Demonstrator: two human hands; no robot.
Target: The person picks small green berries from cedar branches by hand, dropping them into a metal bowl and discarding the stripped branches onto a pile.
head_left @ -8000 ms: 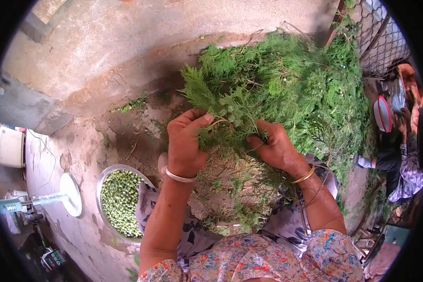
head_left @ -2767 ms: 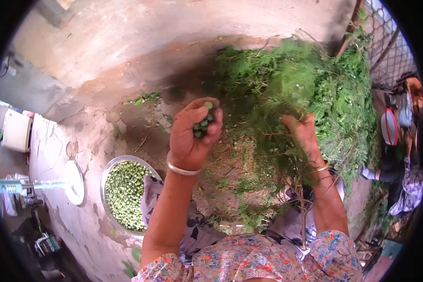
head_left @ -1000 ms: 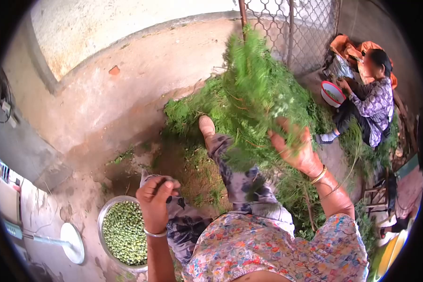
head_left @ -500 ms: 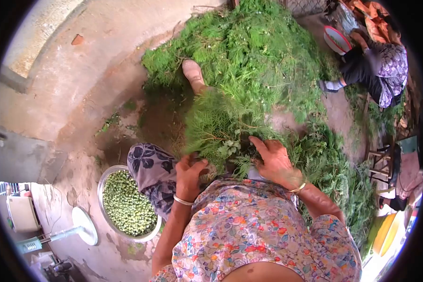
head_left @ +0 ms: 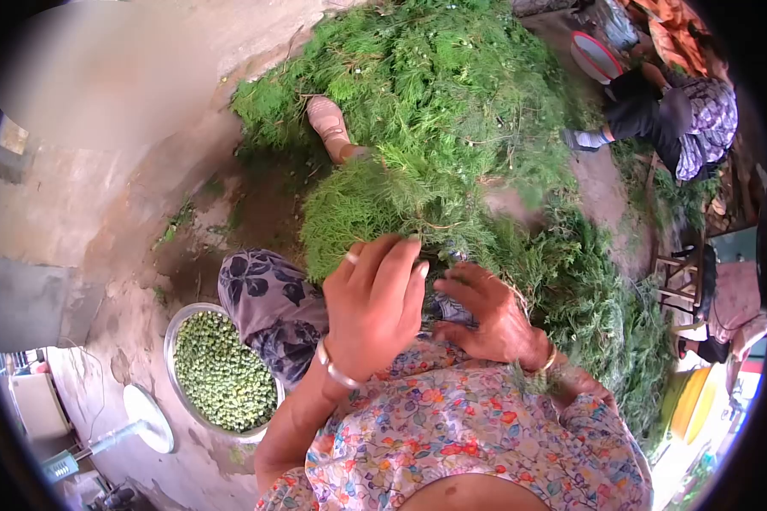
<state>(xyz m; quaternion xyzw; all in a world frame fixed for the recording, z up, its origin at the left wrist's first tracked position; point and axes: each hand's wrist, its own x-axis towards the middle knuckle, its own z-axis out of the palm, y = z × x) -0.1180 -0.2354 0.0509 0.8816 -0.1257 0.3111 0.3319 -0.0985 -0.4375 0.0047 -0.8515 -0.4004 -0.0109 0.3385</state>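
Observation:
A leafy green conifer branch (head_left: 358, 213) with flat feathery sprays lies across my lap. My left hand (head_left: 373, 307) is raised over its near edge, the fingers loosely bent and apart, with a ring and bracelets on. Just to the right, my right hand (head_left: 490, 317) hovers beside the sprays, fingers curved and thumb apart. I see nothing held in either hand, though the palms are turned away. At my left knee stands a round metal basin (head_left: 172, 375) full of small pale-green cones or seed pods (head_left: 222, 370).
A large heap of cut greenery (head_left: 435, 94) spreads ahead, with more branches (head_left: 601, 315) on my right. Another person (head_left: 699, 115) sits at the far right near a red-rimmed white basin (head_left: 595, 58). A white round-based stand (head_left: 149, 419) and wooden stool (head_left: 680, 285) are at the sides.
My left hand has lifted and moved up and right over the branch, closer to my right hand. My right hand has drawn slightly down with its fingers more curled. The view has shifted a little.

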